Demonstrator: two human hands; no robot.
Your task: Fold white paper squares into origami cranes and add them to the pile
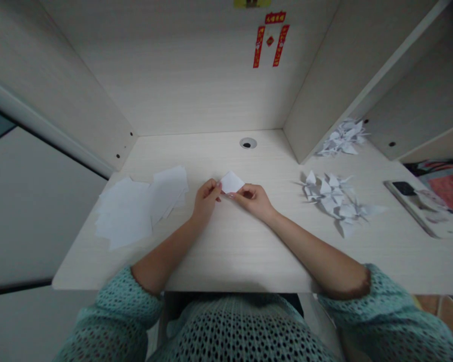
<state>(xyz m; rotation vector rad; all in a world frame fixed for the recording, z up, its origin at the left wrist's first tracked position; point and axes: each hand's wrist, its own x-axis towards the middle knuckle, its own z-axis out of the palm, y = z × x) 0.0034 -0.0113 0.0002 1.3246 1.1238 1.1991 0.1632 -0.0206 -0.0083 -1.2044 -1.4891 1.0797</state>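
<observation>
A small piece of folded white paper [232,181] is held between my two hands above the middle of the desk. My left hand [207,197] pinches its left corner between thumb and fingers. On the other side, my right hand [255,200] grips the lower right edge, its thumb pressed near the bottom corner. The paper looks like a small diamond with its point facing away from me. Its underside and the fingertips behind it are partly hidden.
Loose white paper sheets [126,213] lie in overlapping piles at left. Several folded paper cranes [332,196] sit at right, with another heap of cranes [345,137] behind the upright panel [320,90]. A phone [425,208] lies far right. A round cable hole [248,143] is at the back.
</observation>
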